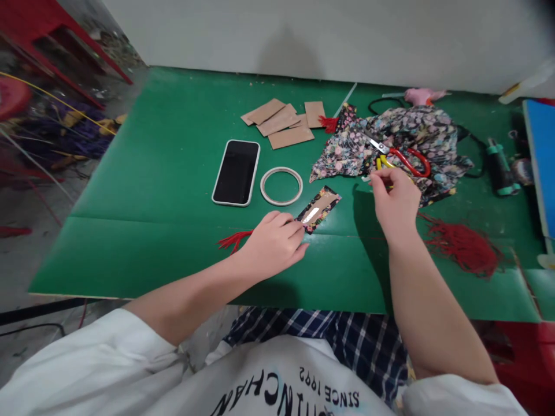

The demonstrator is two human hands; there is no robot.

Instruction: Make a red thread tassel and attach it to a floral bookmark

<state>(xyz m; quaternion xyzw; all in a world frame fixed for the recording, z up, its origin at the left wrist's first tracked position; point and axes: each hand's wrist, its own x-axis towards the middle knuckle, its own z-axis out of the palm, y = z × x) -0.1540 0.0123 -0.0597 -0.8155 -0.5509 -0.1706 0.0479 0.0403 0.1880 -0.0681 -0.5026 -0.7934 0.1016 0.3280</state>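
Observation:
My left hand is closed over the lower end of a cardboard strip edged with dark floral fabric. A shiny pale patch lies on its bare brown middle. Red tassel threads stick out on the far side of that hand. My right hand is raised in a pinch, with a small whitish strip at its fingertips. Just beyond it, red-handled scissors lie on crumpled floral fabric. A yellow-handled tool is partly hidden behind the fingers. A roll of white tape rests near my left hand.
A phone lies left of the tape. Several cardboard pieces are behind it. Red threads lie at the right. A pink glue gun, a green-and-black tool and a blue board are farther right on the green table.

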